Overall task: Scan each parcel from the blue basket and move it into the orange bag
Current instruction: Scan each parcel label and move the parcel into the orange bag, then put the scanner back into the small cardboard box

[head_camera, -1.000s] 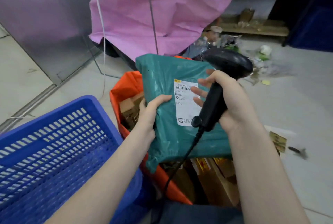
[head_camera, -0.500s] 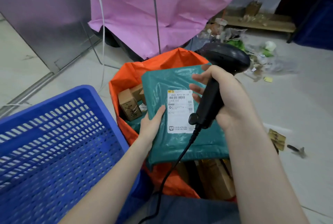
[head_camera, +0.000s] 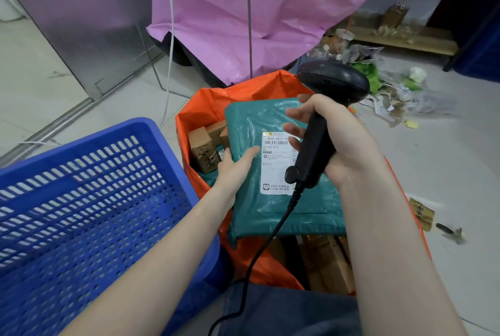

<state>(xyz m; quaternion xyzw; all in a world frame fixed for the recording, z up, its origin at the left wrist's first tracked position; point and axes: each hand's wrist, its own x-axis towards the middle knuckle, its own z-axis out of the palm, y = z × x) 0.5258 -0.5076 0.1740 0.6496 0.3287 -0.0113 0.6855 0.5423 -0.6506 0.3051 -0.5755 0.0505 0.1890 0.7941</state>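
The parcel (head_camera: 281, 200) is teal with a white label (head_camera: 276, 165) printed in black. Left of the grip stands a blue basket (head_camera: 89, 195) with a slotted lattice pattern. The bag (head_camera: 216, 103) is orange; the scanner (head_camera: 313, 151) black; behind hangs a pink sack (head_camera: 270, 5).

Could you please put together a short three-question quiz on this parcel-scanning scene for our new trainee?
1. True or false: the right hand holds the black scanner.
2. The green parcel lies over which container: A) blue basket, B) orange bag, C) pink bag?
3. What touches the parcel's left edge?

Key: 1 true; 2 B; 3 the left hand, flat and open.
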